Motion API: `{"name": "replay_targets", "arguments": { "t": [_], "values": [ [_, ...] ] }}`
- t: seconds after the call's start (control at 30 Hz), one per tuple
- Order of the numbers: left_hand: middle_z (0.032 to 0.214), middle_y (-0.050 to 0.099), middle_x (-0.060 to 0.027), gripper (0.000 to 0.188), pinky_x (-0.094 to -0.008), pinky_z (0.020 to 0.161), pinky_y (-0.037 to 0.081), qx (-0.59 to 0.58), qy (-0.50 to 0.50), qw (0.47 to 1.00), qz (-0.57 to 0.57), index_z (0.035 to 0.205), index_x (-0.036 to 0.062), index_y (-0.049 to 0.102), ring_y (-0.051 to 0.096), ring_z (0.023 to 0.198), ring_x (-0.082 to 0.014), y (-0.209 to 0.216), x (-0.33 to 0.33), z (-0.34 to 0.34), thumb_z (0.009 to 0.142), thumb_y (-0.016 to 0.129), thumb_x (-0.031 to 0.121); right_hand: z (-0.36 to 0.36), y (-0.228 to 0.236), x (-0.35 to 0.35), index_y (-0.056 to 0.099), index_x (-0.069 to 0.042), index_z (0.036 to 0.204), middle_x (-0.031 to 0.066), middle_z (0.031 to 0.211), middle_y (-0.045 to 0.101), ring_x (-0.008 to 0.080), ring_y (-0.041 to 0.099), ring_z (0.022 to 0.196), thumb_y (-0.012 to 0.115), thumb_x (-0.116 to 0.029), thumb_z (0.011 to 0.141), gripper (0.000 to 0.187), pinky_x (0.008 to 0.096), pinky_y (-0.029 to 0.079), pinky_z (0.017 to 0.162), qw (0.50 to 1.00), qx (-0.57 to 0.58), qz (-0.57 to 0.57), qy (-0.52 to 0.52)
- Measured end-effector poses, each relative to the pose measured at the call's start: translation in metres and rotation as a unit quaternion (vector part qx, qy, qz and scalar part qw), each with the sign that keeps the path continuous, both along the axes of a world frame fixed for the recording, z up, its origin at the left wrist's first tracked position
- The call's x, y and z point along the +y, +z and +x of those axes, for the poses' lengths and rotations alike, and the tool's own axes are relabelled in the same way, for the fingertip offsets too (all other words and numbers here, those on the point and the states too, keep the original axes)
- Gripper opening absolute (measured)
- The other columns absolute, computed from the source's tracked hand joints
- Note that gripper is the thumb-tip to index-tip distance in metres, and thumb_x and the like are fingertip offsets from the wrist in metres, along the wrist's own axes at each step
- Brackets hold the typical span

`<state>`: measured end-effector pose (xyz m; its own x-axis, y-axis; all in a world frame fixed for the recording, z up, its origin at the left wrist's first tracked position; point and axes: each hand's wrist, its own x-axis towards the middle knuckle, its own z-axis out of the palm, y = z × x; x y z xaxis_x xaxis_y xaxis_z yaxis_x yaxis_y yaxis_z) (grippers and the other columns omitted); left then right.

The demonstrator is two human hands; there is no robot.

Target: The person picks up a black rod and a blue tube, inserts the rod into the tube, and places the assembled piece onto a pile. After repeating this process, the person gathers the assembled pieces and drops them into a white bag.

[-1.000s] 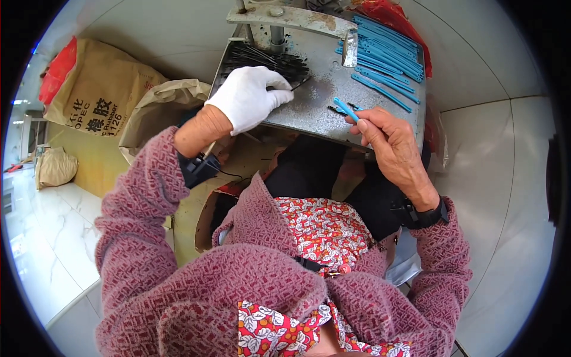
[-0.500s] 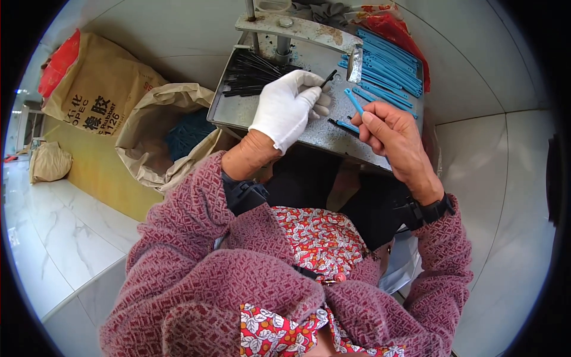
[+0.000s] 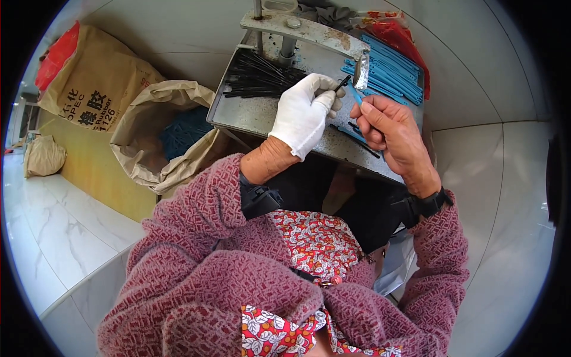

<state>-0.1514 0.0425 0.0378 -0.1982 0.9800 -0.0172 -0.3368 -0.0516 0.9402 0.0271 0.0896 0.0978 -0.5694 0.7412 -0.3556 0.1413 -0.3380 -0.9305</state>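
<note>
1. hands meet over the metal bench (image 3: 267, 113): left hand (image 3: 303, 113), white-gloved, pinches a thin black rod (image 3: 341, 84); right hand (image 3: 386, 128) pinches a blue strip (image 3: 355, 95).
2. step seems to be joining rod to strip, though the tips are small.
3. next needs fine alignment, steady fingers.

Maroon knit sleeves, a white glove on the left hand (image 3: 302, 114), bare right hand (image 3: 386, 128), black wristbands.
</note>
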Motion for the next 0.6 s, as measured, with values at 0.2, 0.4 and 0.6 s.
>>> {"name": "replay_targets", "arguments": {
  "t": [0.2,0.4,0.6],
  "values": [
    [0.098,0.070,-0.0083,0.014,-0.0258,0.073,0.054,0.008,0.008,1.000,-0.011,0.110,-0.0043,0.061,0.066,0.082,-0.0123,0.001,-0.001,-0.002,0.100,0.054,0.001,-0.004,0.003,-0.004,0.065,0.000,0.101,-0.0045,0.072,0.054,0.0009,0.035,0.054,0.055,-0.020,0.105,0.022,0.0164,0.028,0.049,1.000,-0.002,0.006,-0.001],
    [0.087,0.065,-0.0028,0.021,-0.0245,0.066,0.046,0.017,0.001,1.000,0.011,0.102,-0.0013,0.064,0.056,0.073,-0.0093,-0.003,0.001,0.000,0.104,0.053,0.016,0.000,-0.001,-0.001,0.065,0.000,0.101,-0.0042,0.072,0.054,0.0008,0.035,0.054,0.055,-0.019,0.105,0.022,0.0161,0.028,0.049,1.000,-0.007,0.026,0.008],
    [0.076,0.057,0.0010,0.035,-0.0263,0.061,0.039,0.082,0.033,0.996,0.019,0.089,-0.0005,0.065,0.048,0.067,-0.0088,0.007,0.015,0.012,0.105,0.051,0.028,0.005,0.007,0.005,0.065,-0.001,0.099,-0.0052,0.069,0.053,0.0002,0.035,0.053,0.055,-0.020,0.105,0.022,0.0163,0.028,0.048,0.996,-0.057,0.062,0.018]
  ]
}}
